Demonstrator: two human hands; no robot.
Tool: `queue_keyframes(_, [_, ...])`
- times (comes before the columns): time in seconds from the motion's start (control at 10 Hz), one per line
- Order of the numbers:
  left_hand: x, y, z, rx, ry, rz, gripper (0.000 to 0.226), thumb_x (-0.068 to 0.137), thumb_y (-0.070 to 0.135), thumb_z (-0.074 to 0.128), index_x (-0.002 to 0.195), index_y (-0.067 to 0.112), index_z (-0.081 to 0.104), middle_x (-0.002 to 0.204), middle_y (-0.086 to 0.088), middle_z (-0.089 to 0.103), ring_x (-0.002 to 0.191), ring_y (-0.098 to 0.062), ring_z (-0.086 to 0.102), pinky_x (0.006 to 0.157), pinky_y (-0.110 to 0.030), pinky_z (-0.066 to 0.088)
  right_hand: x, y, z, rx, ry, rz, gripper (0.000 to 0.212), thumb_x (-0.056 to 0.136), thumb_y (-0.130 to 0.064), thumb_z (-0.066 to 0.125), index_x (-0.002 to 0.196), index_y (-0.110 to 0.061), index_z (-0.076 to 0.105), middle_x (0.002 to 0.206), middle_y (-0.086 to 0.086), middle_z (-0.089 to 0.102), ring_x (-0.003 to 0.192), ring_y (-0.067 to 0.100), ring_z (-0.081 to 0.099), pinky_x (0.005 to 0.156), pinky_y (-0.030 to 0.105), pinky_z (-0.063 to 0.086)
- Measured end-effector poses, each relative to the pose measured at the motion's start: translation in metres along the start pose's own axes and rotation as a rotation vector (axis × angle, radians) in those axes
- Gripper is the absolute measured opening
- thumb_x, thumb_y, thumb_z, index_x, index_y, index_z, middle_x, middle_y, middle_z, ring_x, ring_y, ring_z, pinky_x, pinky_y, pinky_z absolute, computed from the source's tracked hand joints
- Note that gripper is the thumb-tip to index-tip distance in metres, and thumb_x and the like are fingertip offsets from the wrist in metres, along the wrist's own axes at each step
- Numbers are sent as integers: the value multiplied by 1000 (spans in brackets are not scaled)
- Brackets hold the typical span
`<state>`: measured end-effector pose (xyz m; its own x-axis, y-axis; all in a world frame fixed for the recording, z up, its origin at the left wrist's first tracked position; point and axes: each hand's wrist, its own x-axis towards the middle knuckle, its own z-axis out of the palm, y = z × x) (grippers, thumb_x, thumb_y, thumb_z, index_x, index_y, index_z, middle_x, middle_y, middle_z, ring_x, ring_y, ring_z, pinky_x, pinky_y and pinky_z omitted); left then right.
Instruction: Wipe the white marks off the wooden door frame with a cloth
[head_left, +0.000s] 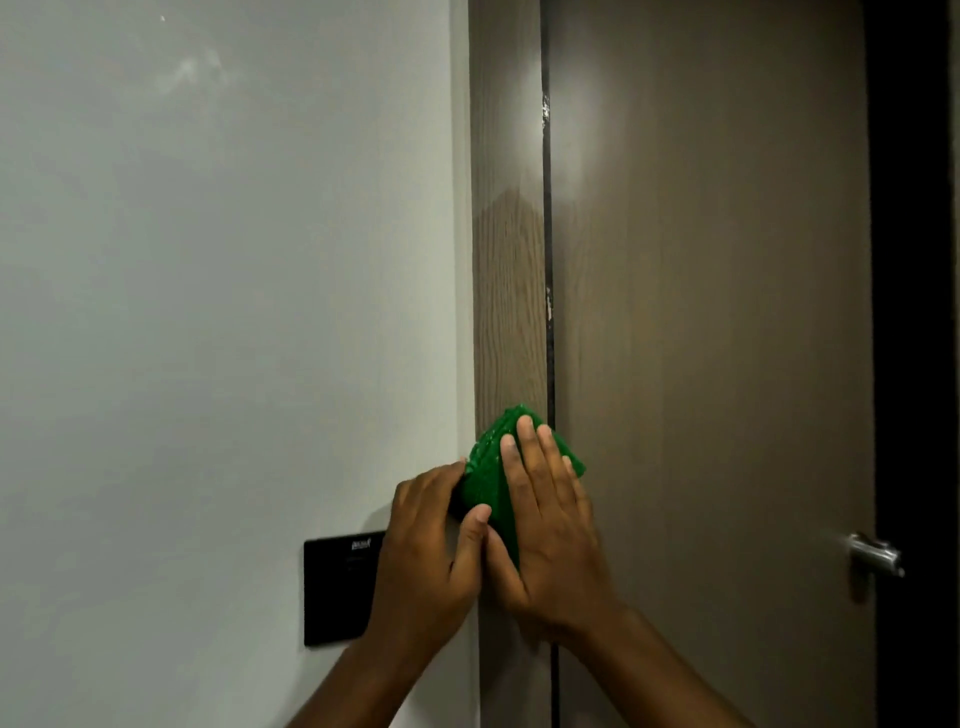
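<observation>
A green textured cloth (488, 473) is pressed against the wooden door frame (509, 291), low on the vertical strip. My right hand (550, 525) lies flat over the cloth with fingers pointing up. My left hand (431, 545) grips the cloth's lower left edge with thumb and fingers. White marks (545, 111) show on the dark gap at the frame's right edge, high up, and another white mark (549, 306) sits lower, above the cloth. Most of the cloth is hidden under my hands.
A pale wall (223, 312) fills the left side, with a black switch plate (337, 592) beside my left hand. The brown door (711, 338) stands to the right of the frame, with a metal handle (875, 556) at its far right edge.
</observation>
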<state>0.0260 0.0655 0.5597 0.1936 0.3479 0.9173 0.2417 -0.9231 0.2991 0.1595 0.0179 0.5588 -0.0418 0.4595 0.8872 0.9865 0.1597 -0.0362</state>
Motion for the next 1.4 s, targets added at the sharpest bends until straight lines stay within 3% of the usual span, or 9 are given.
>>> queue_keyframes(0.1, [-16,8,8,-98,59,-186,29,84,18,64,113,17,62,102,5,63,97,-13,60,85,-24,51,-25,7,-8,130,-78,8,69,92,-34,43,154,-23,14,165,-9,3,153,10,0,125,39,13])
queue_keyframes(0.3, [-68,16,10,-435,-86,-474,43,80,-6,66,87,37,63,88,14,68,83,4,66,70,-8,51,-88,13,-6,581,-62,442,78,84,-16,57,151,-29,20,154,-7,36,142,6,35,115,30,35])
queue_keyframes(0.4, [-131,1,11,-548,-233,-672,39,83,-7,62,89,31,68,92,11,73,89,-1,68,76,-16,55,-162,6,20,790,-234,725,72,81,-4,63,144,-22,34,132,2,57,121,16,59,99,32,52])
queue_keyframes(0.6, [-268,-35,33,-608,-118,-1408,33,87,-8,59,115,10,59,114,-20,67,92,-26,67,82,-41,57,-286,-12,78,651,-480,1101,49,76,1,68,118,-22,57,99,-3,67,96,21,67,68,10,53])
queue_keyframes(0.8, [-414,-65,74,-527,-192,-1872,45,90,-5,53,130,13,47,105,-13,65,83,-23,65,70,-37,55,-422,-15,146,431,-668,1396,53,74,2,68,124,-12,57,113,12,69,106,30,65,90,34,53])
queue_keyframes(1.0, [-516,-99,111,-597,-269,-1960,69,87,-8,54,148,13,31,120,-11,60,88,-16,63,82,-37,52,-529,-10,200,370,-767,1454,40,76,7,64,115,-3,58,110,17,68,103,32,64,86,27,49])
queue_keyframes(1.1, [-548,-113,115,-591,-314,-1941,71,86,-8,55,150,11,28,144,-12,51,107,-19,62,92,-37,51,-560,-4,221,389,-749,1520,40,75,12,65,113,1,60,101,13,66,90,23,60,68,9,41])
queue_keyframes(1.2, [-551,-127,109,-556,-370,-1912,71,88,-5,56,151,11,27,155,-11,38,132,-26,49,110,-42,40,-563,2,231,426,-749,1566,41,75,15,62,114,0,60,96,8,62,86,18,56,63,9,40])
queue_keyframes(1.4, [-501,-111,75,-354,-426,-1772,66,90,5,59,150,11,31,156,-9,37,142,-25,38,117,-38,30,-528,-10,202,370,-856,1377,35,84,-9,67,118,-1,59,118,21,67,112,35,62,91,31,46])
